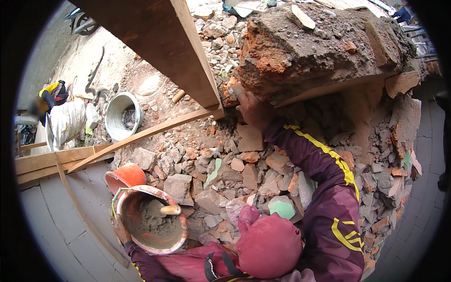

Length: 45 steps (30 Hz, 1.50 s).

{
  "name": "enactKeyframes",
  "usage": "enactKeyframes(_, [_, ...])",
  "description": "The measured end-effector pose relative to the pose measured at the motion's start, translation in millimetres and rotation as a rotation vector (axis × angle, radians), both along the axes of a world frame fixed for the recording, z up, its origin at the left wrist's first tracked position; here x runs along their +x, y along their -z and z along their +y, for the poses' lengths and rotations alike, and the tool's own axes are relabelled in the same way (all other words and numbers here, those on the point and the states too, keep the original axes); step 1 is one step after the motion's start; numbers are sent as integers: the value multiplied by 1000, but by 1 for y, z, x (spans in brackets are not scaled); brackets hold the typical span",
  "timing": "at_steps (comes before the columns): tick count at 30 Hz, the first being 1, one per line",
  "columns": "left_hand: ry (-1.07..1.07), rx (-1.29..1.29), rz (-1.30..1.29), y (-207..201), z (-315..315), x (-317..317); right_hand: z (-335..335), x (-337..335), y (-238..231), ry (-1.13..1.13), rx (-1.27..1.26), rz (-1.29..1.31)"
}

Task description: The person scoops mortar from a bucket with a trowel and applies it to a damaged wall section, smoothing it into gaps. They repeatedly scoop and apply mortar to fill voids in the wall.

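At the lower left, my left hand [121, 231] is closed against the outer side of a bucket [177, 240] with a smeared pale rim. Wet grey mortar [152, 225] half fills the bucket. A trowel [170, 210] rests in it, its wooden handle by the far right wall. My right arm, in a maroon sleeve with yellow stripes, reaches far forward. At its end my right hand [254, 109] bends its fingers around a small grey piece at the broken brick edge, under a wooden board. What exactly the fingers hold is unclear.
A large broken masonry block [319, 51] overhangs at the far right. Loose rubble [225, 188] covers the middle. A wooden beam [159, 42] and a thin batten [145, 136] cross at the upper left. An orange bucket [126, 177], a grey tub [124, 116] and a crouching person [51, 96] stand leftward.
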State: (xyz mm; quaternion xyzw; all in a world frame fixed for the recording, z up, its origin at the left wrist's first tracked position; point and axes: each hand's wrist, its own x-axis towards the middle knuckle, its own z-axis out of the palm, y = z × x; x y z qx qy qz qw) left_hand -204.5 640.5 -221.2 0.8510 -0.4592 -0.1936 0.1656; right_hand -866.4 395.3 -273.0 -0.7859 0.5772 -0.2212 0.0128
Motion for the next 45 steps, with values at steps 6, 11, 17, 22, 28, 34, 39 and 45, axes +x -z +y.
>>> enactKeyframes(6, [25, -10, -2, 3, -2, 0, -13, 4, 20, -17, -103, 70])
enactKeyframes(11, [41, -24, -15, 1, -3, -6, -15, 1, 22, -31, -164, 121])
enactKeyframes(17, [32, -26, -42, -5, -9, -15, 7, 14, -27, -46, -138, -145])
enactKeyframes(22, [-26, -19, 286, -1, -17, -25, 116, 65, -77, -372, 461, -239])
enactKeyframes(28, [77, -44, 259, -3, -37, -40, 178, 233, -25, -785, 372, -36])
enactKeyframes(34, [27, -164, 497, -13, -40, -94, 198, 285, 28, -648, 192, 172])
enactKeyframes(39, [-81, -240, 601, -18, -45, -114, 171, 265, -11, -754, 340, 70])
enactKeyframes(45, [-191, -205, 390, -10, -36, -105, 151, 230, -68, -716, 894, 118])
